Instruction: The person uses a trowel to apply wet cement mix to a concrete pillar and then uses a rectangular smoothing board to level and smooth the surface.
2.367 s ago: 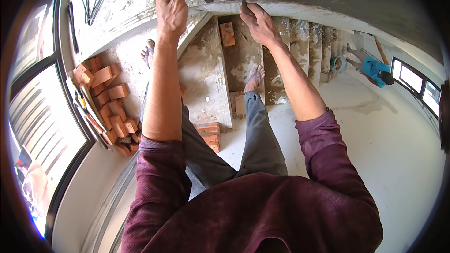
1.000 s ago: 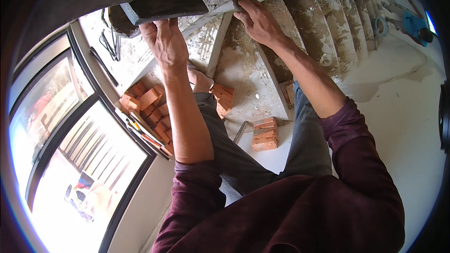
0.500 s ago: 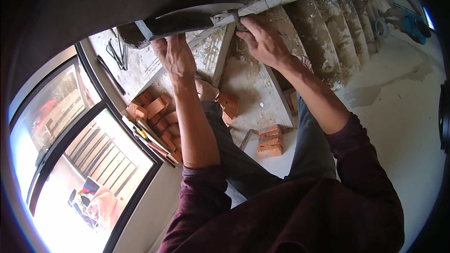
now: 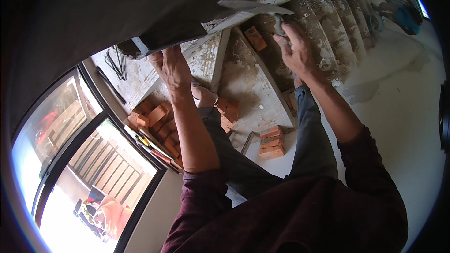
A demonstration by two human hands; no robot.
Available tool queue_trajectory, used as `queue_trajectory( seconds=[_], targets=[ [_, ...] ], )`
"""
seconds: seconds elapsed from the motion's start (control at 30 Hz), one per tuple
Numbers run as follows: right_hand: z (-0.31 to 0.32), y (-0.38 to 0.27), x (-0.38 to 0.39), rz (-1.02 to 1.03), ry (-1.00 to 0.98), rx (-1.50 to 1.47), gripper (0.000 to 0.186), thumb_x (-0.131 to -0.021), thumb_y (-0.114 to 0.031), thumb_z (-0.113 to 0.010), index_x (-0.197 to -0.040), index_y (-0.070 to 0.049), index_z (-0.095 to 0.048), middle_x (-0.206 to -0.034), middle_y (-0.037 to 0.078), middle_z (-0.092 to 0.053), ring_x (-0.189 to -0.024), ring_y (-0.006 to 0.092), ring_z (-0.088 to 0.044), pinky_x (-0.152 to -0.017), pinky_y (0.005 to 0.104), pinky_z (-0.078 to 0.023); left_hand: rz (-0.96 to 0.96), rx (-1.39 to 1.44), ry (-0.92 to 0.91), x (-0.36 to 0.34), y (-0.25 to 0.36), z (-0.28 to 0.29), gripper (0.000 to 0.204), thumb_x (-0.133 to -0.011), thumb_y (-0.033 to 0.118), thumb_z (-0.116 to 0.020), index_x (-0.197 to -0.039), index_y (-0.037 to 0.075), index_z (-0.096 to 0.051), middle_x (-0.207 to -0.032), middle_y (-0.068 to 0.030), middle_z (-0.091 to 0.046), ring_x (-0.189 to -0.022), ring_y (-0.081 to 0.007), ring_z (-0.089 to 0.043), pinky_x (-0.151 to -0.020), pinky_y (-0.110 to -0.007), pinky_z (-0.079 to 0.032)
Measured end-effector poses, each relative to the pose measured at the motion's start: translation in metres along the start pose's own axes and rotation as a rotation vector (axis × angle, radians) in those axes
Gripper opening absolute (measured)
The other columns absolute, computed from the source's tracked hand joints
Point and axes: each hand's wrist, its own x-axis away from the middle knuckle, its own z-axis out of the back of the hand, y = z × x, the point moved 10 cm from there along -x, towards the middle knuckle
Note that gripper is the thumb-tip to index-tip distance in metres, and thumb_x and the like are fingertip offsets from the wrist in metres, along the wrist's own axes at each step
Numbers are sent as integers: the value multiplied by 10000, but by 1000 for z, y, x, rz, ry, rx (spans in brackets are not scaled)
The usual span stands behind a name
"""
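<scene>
In my left hand (image 4: 173,68), fingers closed around its underside, is a dark flat board (image 4: 173,35) with a pale strip near its left end. My right hand (image 4: 297,54) grips the handle of a trowel (image 4: 255,6), whose long blade points left, apart from the board and close to the dark surface (image 4: 140,0) across the top. What lies on the board is too dark to make out. Below the trowel, a single orange brick (image 4: 255,38) rests on a stained step.
Mortar-splashed stairs (image 4: 335,35) run up to the right. Brick stacks (image 4: 272,143) and a brick pile (image 4: 157,117) lie near my feet. Hand tools (image 4: 150,146) line the ledge beside a black-framed window (image 4: 124,206). A blue object (image 4: 407,19) stands far right.
My right hand and the trowel have moved right, away from the board. The brick on the step now shows. My left hand still holds the board, shifted slightly left and down.
</scene>
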Motion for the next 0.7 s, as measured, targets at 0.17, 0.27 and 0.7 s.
queue_trajectory(
  seconds=[0.17,0.27,0.7],
  targets=[
    [-47,25,-16,16,-124,-36,198,-876,-42,-619,-1057,10,-557,-965,192,-603,-893,398,-576,-760,461,-476,6,-9,36,-2,-2,-2,395,-970,-24,-489,-1330,132,-525,-1363,-91,-541,-1254,-244,-518,-1054,-498,-416],
    [-57,35,-33,101,-113,-2,188,-878,-52,-613,-1050,6,-567,-950,196,-606,-894,406,-580,-768,472,-474,-25,28,34,-4,1,-4,397,-966,-31,-487,-1327,131,-524,-1359,-90,-542,-1248,-247,-521,-1052,-507,-415],
    [129,97,69,-331,-189,241,303,-967,-208,-570,-1164,21,-566,-982,211,-619,-871,358,-628,-753,410,-496,-93,11,118,-12,46,-12,283,-977,93,-562,-1255,52,-528,-1231,-100,-597,-1122,-208,-580,-962,-405,-488]
  ],
)
